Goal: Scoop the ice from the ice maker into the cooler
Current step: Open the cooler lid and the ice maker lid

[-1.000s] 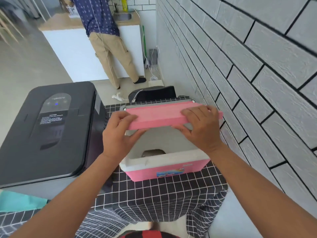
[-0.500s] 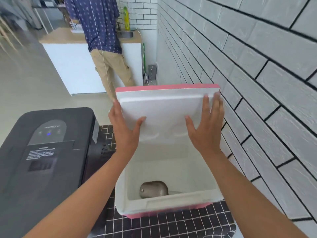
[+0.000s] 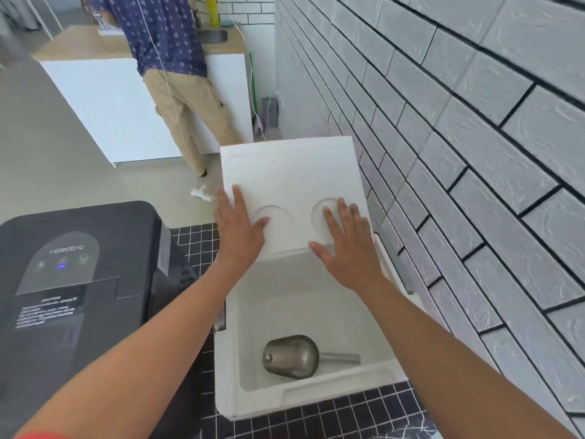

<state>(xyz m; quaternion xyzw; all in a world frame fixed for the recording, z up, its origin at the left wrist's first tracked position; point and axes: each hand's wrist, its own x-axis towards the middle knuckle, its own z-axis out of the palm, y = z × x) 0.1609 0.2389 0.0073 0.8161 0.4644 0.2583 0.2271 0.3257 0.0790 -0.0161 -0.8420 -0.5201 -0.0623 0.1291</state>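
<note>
The cooler (image 3: 228, 369) stands open on a black grid cloth, its white inside showing. A metal scoop (image 3: 291, 356) lies on its bottom, handle pointing right. The cooler's lid (image 3: 291, 172) is swung back, white underside facing me, with two round hollows. My left hand (image 3: 237, 223) presses flat on the lid's left side. My right hand (image 3: 345, 239) lies flat on the right hollow, fingers spread. The black ice maker (image 3: 79, 280) sits to the left of the cooler with its lid down and a blue light on its panel.
A grey brick wall (image 3: 459, 153) runs close along the cooler's right side. A person (image 3: 177, 68) stands at a white counter (image 3: 104, 99) beyond. A small white object (image 3: 201, 194) lies on the floor behind the table.
The lid has swung from nearly closed to fully back. Both hands went from gripping its front edge to pressing flat on its underside. My view came closer over the cooler.
</note>
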